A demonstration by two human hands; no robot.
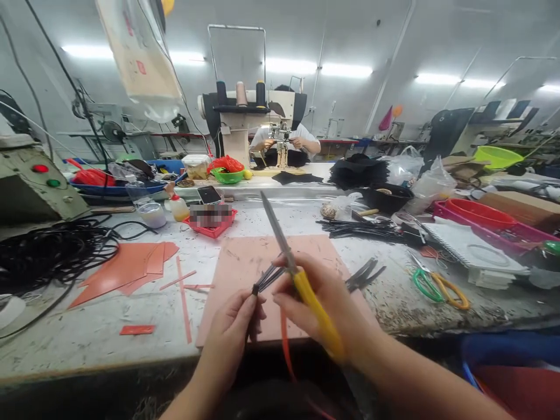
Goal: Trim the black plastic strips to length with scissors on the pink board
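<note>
My left hand [238, 318] is closed, pinching a bundle of thin black strips [270, 278] near a dark band at its end. The strips run toward my right hand [321, 297], which is wrapped around a yellow-handled knife [279, 230]. Its long, narrow grey blade points up and away. More black strip ends [367, 274] show beyond my right hand; whether they join the bundle is hidden. Below the hands, a thin orange strip [285, 344] hangs over the table edge. Both hands are above a pink cutting board [238, 259].
Orange leather sheets [116, 265] and black cord [39, 256] lie on the left. A red basket [214, 230] stands behind the board. To the right are scissors [437, 286], a notebook [470, 245] and black strips [367, 230]. A person sits behind a sewing machine [245, 128].
</note>
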